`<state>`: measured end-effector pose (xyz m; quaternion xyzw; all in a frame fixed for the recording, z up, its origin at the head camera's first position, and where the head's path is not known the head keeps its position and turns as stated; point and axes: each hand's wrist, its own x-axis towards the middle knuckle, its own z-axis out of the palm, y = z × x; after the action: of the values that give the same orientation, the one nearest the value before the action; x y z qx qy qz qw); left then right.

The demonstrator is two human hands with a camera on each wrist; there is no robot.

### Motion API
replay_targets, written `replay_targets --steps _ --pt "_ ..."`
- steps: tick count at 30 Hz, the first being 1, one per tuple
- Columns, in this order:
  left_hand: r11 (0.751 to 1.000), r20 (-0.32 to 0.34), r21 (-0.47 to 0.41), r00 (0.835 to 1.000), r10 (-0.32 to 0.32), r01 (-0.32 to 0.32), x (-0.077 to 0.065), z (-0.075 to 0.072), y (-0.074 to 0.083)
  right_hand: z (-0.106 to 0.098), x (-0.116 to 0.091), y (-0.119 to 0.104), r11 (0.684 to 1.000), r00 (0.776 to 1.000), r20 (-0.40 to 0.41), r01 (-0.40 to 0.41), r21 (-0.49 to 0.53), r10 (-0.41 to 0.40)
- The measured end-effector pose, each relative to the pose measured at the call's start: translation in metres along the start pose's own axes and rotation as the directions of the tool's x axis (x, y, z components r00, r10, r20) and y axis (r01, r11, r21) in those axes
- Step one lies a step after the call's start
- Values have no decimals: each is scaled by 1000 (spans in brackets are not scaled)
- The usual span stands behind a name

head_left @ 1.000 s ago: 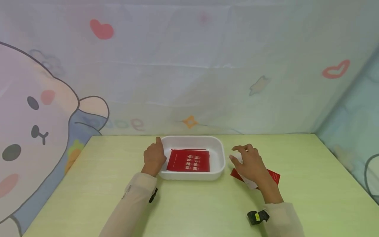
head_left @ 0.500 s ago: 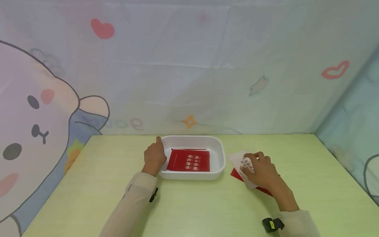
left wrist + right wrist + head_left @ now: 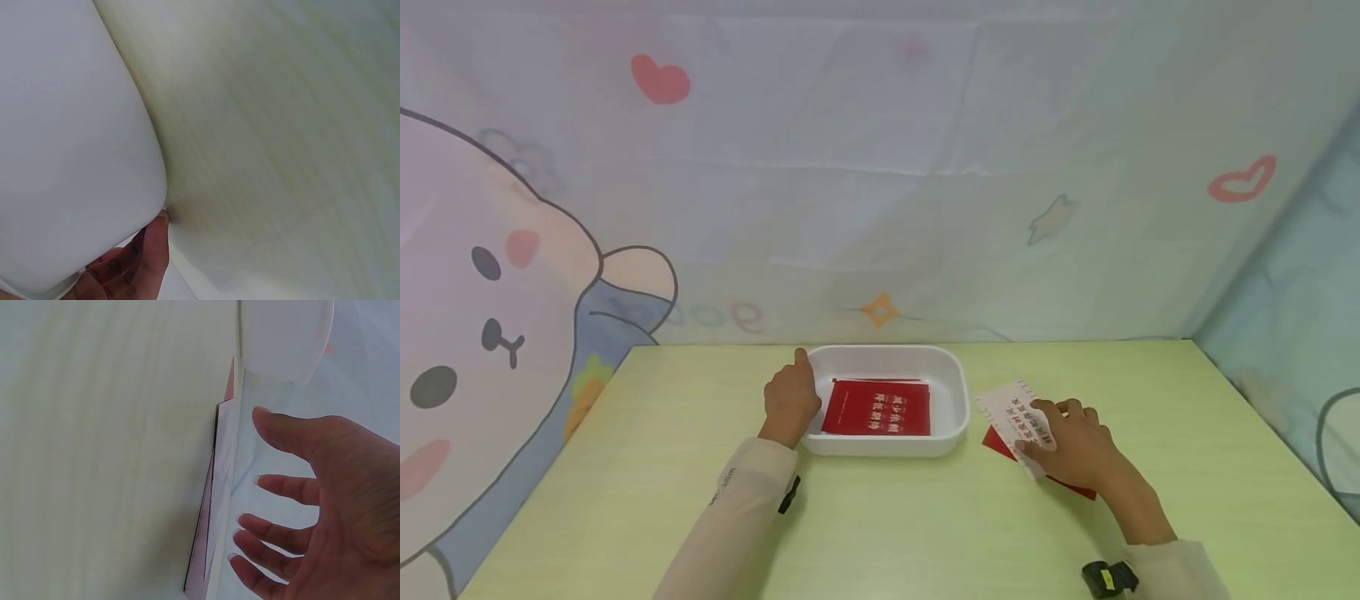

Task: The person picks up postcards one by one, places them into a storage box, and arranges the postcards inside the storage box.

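Observation:
A white plastic tray (image 3: 880, 447) stands near the back of the table, with red printed cards (image 3: 857, 408) lying in it. My left hand (image 3: 790, 402) holds the tray by its left end; in the left wrist view its curled fingers (image 3: 156, 250) press at the tray's corner. To the right of the tray, a white printed card (image 3: 1009, 408) with a scalloped edge lies crosswise over a red card (image 3: 997, 443). Over these two cards is my right hand (image 3: 1071, 448), covering part of both. The right wrist view shows its fingers spread and apart from the white card (image 3: 223, 462).
The pale green table (image 3: 895, 533) reaches back to a printed fabric backdrop (image 3: 850, 208). A cable (image 3: 1327, 442) hangs at the right side. Dark wrist straps (image 3: 1108, 577) sit at the sleeves.
My right hand has drawn back to the right and towards me, uncovering more of the white card. My left hand and the tray have stayed in place.

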<state>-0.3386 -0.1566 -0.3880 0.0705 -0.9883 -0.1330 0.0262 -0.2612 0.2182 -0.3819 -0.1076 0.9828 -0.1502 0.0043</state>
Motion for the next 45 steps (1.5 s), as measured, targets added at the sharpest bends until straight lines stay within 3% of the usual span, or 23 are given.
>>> replay_targets --steps 9,19,30,45 --pt "1000 -12 0 1000 2 -2 1 -2 -4 -3 3 0 1000 995 98 -17 -14 19" --pt "1000 -3 0 1000 -1 1 -1 -4 -2 -8 4 2 997 986 153 -62 -53 69" --pt "1000 7 -10 1000 -7 7 -4 -4 1 -7 4 3 994 985 134 -108 -28 111" --pt "1000 1 -11 1000 -7 7 -1 1 0 -4 4 3 990 990 42 -135 33 133"
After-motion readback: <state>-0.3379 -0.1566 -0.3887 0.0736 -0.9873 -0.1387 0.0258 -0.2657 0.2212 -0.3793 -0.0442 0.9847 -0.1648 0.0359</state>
